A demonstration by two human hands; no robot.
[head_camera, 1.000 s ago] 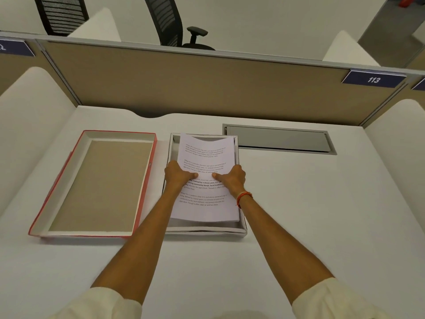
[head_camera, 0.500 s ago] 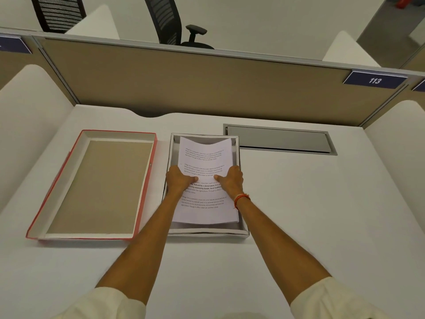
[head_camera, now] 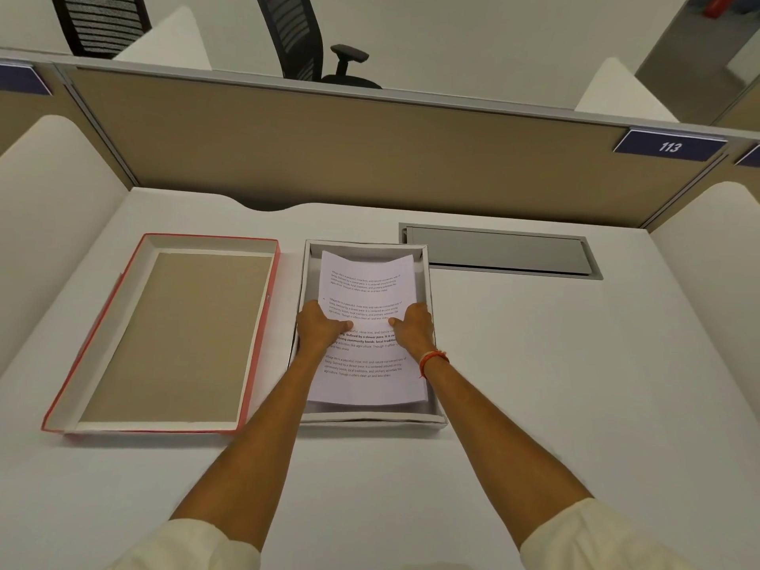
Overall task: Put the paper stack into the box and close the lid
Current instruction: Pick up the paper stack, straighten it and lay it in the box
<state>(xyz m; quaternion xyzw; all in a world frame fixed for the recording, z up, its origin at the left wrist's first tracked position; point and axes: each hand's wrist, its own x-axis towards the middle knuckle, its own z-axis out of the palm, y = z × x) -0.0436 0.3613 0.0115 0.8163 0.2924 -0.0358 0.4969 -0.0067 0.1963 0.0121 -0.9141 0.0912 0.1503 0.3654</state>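
Paper stack [head_camera: 366,343] inside the box [head_camera: 436,419]
Left hand [head_camera: 318,329] and right hand [head_camera: 413,329], each grip clamped on a side edge; lid [head_camera: 164,335] lies open-side-up beside, left.

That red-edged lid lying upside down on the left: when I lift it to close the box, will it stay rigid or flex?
The lid looks like stiff board with upturned walls, so it should probably hold its shape. It is wide and shallow, so a one-sided grab may let it tilt; two hands seem safer. It looks light for its size.
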